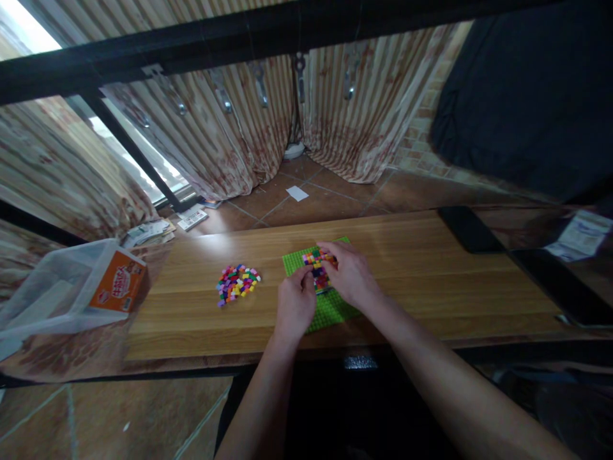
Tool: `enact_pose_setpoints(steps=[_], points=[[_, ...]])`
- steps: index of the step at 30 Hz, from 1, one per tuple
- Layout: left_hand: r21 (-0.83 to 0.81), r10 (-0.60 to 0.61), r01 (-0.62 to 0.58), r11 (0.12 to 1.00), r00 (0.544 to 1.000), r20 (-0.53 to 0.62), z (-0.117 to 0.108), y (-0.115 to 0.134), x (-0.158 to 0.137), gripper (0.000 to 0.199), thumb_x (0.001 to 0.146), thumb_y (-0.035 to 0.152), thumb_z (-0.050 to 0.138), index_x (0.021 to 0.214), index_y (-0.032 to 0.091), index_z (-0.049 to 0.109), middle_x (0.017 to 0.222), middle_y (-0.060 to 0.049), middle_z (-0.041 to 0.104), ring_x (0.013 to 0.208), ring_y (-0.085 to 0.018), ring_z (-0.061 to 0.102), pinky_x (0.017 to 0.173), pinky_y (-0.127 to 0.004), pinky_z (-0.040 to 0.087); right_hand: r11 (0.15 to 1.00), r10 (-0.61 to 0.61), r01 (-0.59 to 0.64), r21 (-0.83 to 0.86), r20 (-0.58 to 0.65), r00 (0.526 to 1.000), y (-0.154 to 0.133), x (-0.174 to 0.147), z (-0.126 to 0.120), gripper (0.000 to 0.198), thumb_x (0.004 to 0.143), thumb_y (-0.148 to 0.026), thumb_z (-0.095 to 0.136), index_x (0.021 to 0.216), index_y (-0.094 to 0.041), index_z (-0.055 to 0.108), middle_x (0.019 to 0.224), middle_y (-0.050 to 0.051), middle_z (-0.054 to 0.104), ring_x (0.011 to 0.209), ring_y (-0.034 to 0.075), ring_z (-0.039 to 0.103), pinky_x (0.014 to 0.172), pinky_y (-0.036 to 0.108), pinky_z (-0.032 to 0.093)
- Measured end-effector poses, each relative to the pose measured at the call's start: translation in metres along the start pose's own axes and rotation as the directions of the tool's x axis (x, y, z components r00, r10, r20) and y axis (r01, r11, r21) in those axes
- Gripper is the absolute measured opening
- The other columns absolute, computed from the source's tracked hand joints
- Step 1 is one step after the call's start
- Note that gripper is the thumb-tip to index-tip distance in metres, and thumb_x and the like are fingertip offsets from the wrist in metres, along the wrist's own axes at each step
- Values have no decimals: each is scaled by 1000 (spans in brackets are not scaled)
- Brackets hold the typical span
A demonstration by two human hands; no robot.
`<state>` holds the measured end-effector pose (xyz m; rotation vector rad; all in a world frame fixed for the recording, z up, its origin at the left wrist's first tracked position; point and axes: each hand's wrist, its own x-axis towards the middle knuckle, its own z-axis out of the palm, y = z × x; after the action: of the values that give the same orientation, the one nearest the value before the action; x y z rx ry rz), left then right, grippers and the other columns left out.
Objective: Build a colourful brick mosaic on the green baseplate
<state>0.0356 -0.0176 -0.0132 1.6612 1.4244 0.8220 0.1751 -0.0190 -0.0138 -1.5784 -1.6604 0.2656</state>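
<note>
A green studded baseplate (338,311) lies on the wooden board, with a patch of small multicoloured toy bricks (316,259) on it. At the left side of the bricks is my left hand (295,303), thumb and forefinger pinched together; what sits between them is too small to make out. My right hand (354,275) reaches over from the right, fingers curled across the far and right part of the bricks and hiding some of them. Whether it grips a brick is hidden. Left of the baseplate, a pile of loose coloured bricks (237,283) is spread on the board.
The wooden board (191,329) spans the low table. A clear plastic bin (62,287) with an orange label stands at the left end. Two dark flat devices, one a phone-like slab (469,229), lie at the right. A black bar (191,39) crosses above, before striped curtains (349,128).
</note>
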Motion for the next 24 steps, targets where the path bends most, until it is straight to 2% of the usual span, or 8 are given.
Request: enact_pose_setpoints(steps=[7, 14, 19, 24], points=[[51, 26, -25, 998, 999, -21, 0, 4, -2, 33, 90, 17, 50, 112, 12, 74, 93, -13, 77, 82, -23, 71, 80, -33, 51, 998, 56, -55, 8, -47, 997, 5, -1, 3, 28, 83, -19, 64, 110, -19, 70, 108, 10, 69, 103, 26, 63, 96, 45, 50], [126, 46, -45, 991, 999, 2, 1, 3, -4, 35, 94, 20, 47, 116, 13, 73, 96, -13, 78, 81, -23, 72, 77, -31, 50, 993, 105, -109, -42, -85, 991, 8, -2, 11, 31, 78, -19, 67, 109, -20, 71, 109, 11, 67, 108, 29, 59, 99, 48, 47], [189, 68, -68, 980, 998, 6, 1, 5, -6, 35, 95, 20, 46, 117, 12, 72, 99, -14, 78, 83, -23, 72, 76, -31, 51, 986, 164, -164, 6, -119, 979, 7, 2, 14, 28, 76, -19, 69, 104, -21, 71, 107, 9, 68, 107, 28, 61, 101, 49, 45], [212, 83, -83, 974, 996, 10, 2, 4, -6, 35, 96, 20, 45, 117, 14, 72, 104, -13, 78, 90, -24, 73, 80, -32, 53, 977, 209, -205, 50, -97, 973, 6, 5, 13, 28, 74, -16, 71, 103, -18, 72, 106, 10, 68, 106, 27, 62, 101, 46, 46]])
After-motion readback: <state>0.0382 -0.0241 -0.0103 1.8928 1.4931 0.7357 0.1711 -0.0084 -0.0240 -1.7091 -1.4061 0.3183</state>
